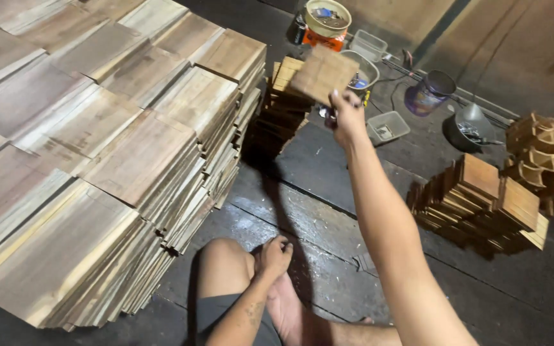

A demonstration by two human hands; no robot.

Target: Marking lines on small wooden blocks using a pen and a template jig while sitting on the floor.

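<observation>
Right hand (pixel 347 116) gripping square's (pixel 323 74) lower edge

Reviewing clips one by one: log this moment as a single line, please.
right hand: raised, holding square wood piece | left hand: resting by knee, closed, empty | small wood stack: beyond it | large plank stacks: left

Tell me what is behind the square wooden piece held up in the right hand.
Behind the wooden piece in the right hand: a stack of similar squares and a grey bowl, both partly covered. The bowl's contents are mostly hidden.

Pale grey-brown wooden boards (pixel 97 147), a brown square tile (pixel 322 74), an orange tin (pixel 326 25), a purple jar (pixel 428 93).
</observation>
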